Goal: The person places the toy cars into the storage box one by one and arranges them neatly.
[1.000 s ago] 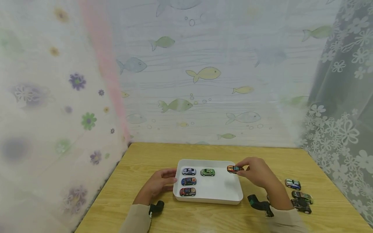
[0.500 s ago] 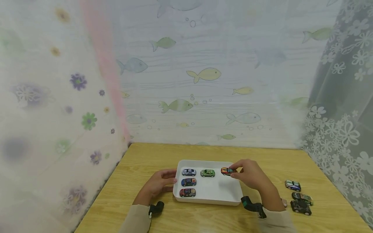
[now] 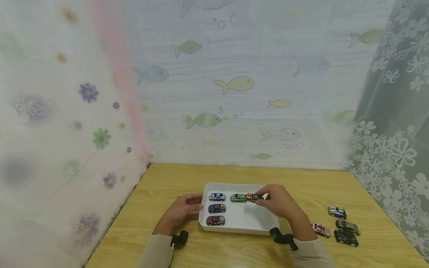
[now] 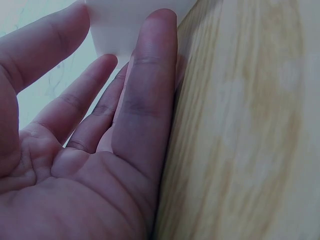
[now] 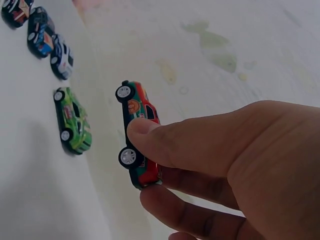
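My right hand (image 3: pixel 279 201) pinches an orange-red and teal toy car (image 5: pixel 140 112) between thumb and fingers, over the white tray (image 3: pixel 241 229). In the right wrist view the held car is raised off the tray floor. Just left of it in the head view, a green toy car (image 3: pixel 238 198) sits in the tray. Along the tray's left side stand a white-and-blue car (image 3: pixel 217 197), a blue car (image 3: pixel 216 208) and a red-and-black car (image 3: pixel 215 220). My left hand (image 3: pixel 179 210) rests at the tray's left wall, fingers mostly straight with tips at the wall.
Right of the tray on the wooden table (image 3: pixel 234 251) lie a pink-and-white car (image 3: pixel 320 229), a white, blue and green car (image 3: pixel 336 212), a dark green car (image 3: pixel 348 226) and a black car (image 3: pixel 346 237). A fish-patterned curtain (image 3: pixel 234 104) hangs behind the table.
My right hand has carried the orange-red toy car leftward across the tray, close to the green car. The pink-and-white car has come out from behind the right arm. The left hand stays put.
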`<move>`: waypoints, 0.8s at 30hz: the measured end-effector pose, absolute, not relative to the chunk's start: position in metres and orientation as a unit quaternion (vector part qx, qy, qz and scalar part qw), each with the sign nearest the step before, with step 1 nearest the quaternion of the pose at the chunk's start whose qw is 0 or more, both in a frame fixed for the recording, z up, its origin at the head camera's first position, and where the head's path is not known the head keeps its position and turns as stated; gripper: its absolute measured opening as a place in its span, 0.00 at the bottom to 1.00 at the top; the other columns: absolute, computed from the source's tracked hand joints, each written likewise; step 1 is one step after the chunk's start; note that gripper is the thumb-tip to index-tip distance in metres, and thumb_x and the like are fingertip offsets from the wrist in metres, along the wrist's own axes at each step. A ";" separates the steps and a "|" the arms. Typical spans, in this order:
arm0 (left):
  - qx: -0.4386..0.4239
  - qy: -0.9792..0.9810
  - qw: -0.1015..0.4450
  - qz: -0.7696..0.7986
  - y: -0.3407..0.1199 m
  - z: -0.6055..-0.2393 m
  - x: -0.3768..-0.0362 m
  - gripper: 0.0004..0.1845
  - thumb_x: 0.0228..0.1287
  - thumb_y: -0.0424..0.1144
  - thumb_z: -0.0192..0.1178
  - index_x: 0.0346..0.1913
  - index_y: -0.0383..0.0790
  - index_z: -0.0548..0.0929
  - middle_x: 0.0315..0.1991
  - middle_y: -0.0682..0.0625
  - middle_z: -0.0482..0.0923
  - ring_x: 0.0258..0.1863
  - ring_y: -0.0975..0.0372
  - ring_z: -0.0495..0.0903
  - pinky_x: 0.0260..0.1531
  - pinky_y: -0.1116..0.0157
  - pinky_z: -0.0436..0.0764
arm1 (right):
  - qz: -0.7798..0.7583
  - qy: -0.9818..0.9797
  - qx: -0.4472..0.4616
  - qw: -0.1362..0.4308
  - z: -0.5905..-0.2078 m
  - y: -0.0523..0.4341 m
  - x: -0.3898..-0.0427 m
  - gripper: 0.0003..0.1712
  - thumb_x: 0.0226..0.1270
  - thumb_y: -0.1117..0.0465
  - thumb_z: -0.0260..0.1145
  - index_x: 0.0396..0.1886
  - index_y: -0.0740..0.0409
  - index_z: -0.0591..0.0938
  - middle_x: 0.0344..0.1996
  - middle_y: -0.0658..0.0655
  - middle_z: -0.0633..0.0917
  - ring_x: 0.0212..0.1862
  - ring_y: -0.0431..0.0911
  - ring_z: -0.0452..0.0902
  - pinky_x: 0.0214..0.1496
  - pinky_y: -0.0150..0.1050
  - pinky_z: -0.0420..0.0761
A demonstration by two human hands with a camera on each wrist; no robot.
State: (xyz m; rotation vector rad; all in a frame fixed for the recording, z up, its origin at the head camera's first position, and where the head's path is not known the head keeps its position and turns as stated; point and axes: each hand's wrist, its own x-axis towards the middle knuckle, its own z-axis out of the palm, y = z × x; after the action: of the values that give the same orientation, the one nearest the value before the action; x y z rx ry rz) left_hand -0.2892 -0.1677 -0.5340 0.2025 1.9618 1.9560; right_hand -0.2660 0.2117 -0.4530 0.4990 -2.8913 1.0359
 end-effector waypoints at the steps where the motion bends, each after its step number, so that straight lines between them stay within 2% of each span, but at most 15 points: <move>1: 0.073 0.695 0.182 0.692 -0.168 -0.534 -0.290 0.31 0.72 0.34 0.66 0.74 0.30 0.70 0.71 0.35 0.72 0.60 0.53 0.82 0.55 0.53 0.87 | 0.332 -0.929 0.163 0.015 -0.454 0.210 -0.266 0.09 0.65 0.59 0.76 0.45 0.49 0.92 0.43 0.49 0.89 0.33 0.40 0.77 0.31 0.36 0.78; 13: 0.072 0.702 0.182 0.684 -0.169 -0.532 -0.290 0.31 0.71 0.36 0.67 0.73 0.32 0.71 0.71 0.35 0.73 0.60 0.52 0.82 0.54 0.52 0.87 | 0.321 -0.931 0.172 0.014 -0.468 0.189 -0.270 0.11 0.61 0.63 0.78 0.44 0.52 0.92 0.42 0.49 0.89 0.35 0.37 0.80 0.32 0.33 0.80; 24: 0.066 0.701 0.185 0.685 -0.169 -0.529 -0.288 0.32 0.71 0.36 0.67 0.74 0.33 0.71 0.72 0.36 0.72 0.61 0.52 0.82 0.55 0.53 0.87 | 0.308 -0.940 0.148 0.020 -0.479 0.179 -0.272 0.10 0.57 0.64 0.81 0.39 0.51 0.93 0.37 0.48 0.88 0.35 0.37 0.78 0.35 0.34 0.80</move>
State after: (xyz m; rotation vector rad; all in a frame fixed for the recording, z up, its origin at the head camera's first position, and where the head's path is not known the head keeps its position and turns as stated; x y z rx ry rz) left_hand -0.2878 -0.1687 -0.5292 0.1874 1.9770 1.9308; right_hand -0.2723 0.1791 -0.4791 0.4591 -2.9149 0.9540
